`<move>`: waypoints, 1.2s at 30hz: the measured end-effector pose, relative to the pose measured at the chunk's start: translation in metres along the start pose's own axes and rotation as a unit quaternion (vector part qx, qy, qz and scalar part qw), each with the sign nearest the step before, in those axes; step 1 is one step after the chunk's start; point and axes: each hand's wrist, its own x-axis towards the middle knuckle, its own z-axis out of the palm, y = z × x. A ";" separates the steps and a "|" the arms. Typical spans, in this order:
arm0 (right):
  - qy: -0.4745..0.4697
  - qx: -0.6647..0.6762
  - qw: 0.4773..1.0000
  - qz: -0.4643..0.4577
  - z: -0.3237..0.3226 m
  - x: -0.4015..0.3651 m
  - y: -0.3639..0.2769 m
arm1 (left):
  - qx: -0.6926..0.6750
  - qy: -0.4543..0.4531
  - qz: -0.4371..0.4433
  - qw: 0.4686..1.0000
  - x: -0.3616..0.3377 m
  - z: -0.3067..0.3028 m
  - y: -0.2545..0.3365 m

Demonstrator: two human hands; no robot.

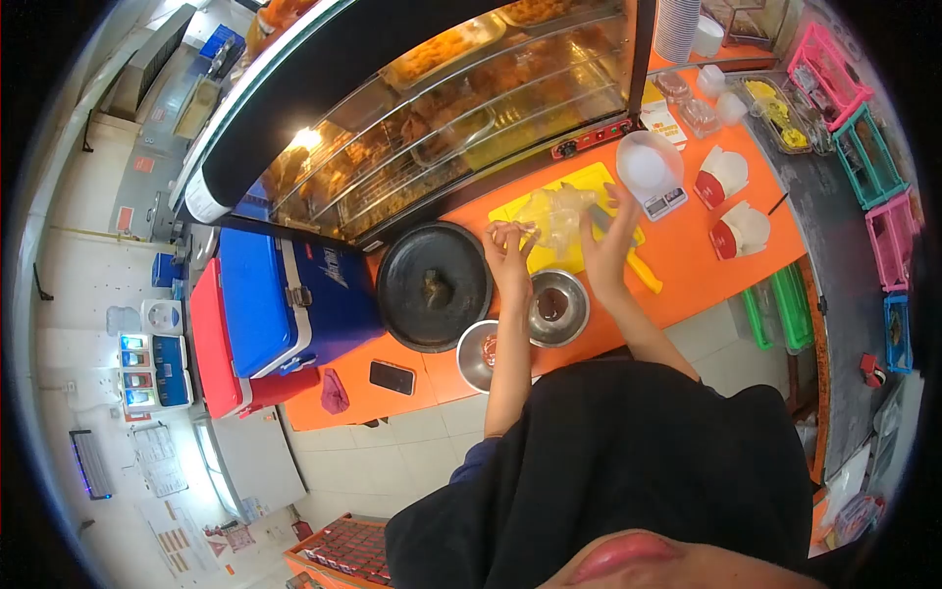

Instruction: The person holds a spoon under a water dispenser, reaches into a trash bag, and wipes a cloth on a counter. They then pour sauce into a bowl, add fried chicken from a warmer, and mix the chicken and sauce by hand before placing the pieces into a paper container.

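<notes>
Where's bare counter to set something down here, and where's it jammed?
Free: the orange counter strip between the yellow cutting board and the red-and-white paper pouches; also the front corner around the black phone and purple cloth. Crowded: around left hand and right hand, where round black pan, two steel bowls and board abut.

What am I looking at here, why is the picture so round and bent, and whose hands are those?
This is one picture from a camera worn on a person's head, looking down through a very wide lens that bends the edges. There is no machine, only the person's own two hands. They work over a yellow cutting board on an orange counter. The left hand pinches a clear plastic bag; the right hand rests open against it. Nearby are a steel bowl, a black round dish, a phone and a blue cooler.
</notes>
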 end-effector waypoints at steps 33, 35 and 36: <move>-0.146 0.432 0.766 0.452 -0.011 -0.109 -0.034 | 0.529 -0.109 0.354 0.764 -0.110 -0.022 0.050; -0.101 0.608 0.679 0.400 -0.010 -0.105 -0.032 | 0.578 -0.022 0.431 0.692 -0.114 -0.023 0.044; -0.101 0.608 0.679 0.399 -0.010 -0.101 -0.029 | 0.578 -0.022 0.432 0.692 -0.114 -0.024 0.042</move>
